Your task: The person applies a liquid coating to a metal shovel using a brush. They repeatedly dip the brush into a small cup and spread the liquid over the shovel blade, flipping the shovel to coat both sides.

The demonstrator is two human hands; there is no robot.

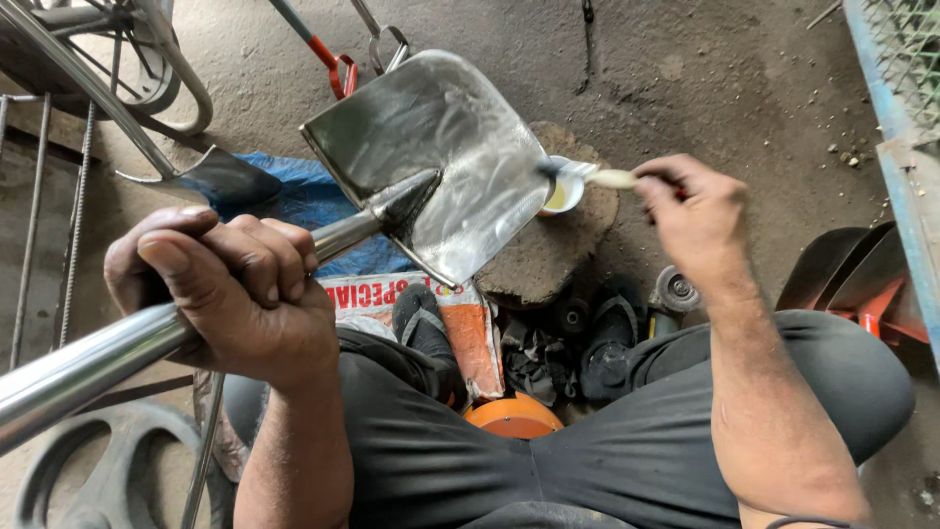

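Note:
My left hand (230, 289) grips the shiny steel handle of a shovel (441, 162), whose bright square blade is raised in front of me. My right hand (695, 211) holds a small brush with a pale handle (612, 178). The brush tip sits at the blade's right edge, over a small white cup (565, 191) of yellowish liquid. The cup stands on a round brown block (548, 250). My legs in dark trousers and my sandalled feet are below.
A second dark shovel blade (227, 178) lies on a blue sheet at left. Red-handled tools (338, 69) rest at the top, red-and-black shovel blades (852, 269) at right beside a blue metal frame (906, 147). A wheel (69, 460) lies at bottom left.

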